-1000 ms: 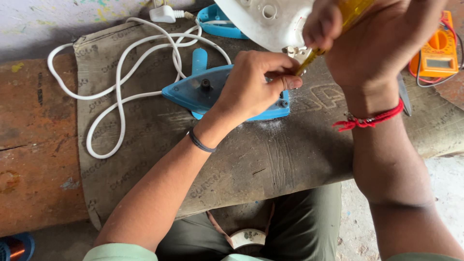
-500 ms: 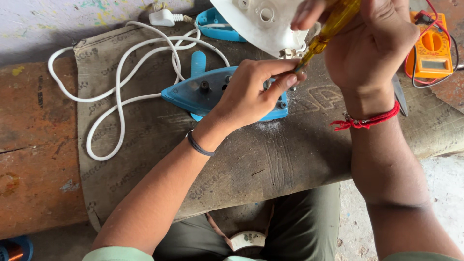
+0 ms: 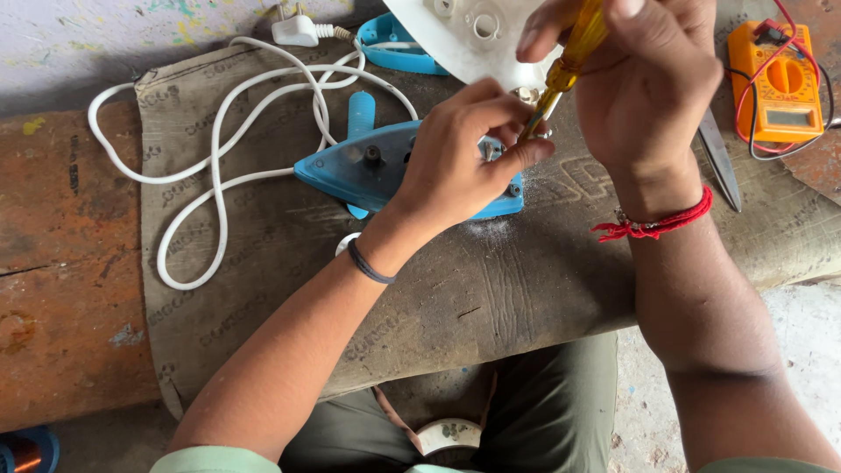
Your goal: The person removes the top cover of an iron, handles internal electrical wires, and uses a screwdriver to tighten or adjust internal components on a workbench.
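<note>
A yellow-handled screwdriver (image 3: 574, 54) is clamped in the closed grip of the right hand (image 3: 644, 83). Its tip is pinched just below by the left hand (image 3: 460, 153), closed around it. Under that grip lies the blue iron base (image 3: 368, 166); a white cover (image 3: 477, 31) sits above, an orange multimeter (image 3: 782, 83) well right on the tabletop (image 3: 61, 263).

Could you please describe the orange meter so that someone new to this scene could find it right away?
Start at the brown mat that covers the bench and follow it to its far right corner, beyond the right hand. There lies the meter, a small boxy tester with a round dial and a grey screen. It is the only orange thing, with red and black leads looping around it.
</note>
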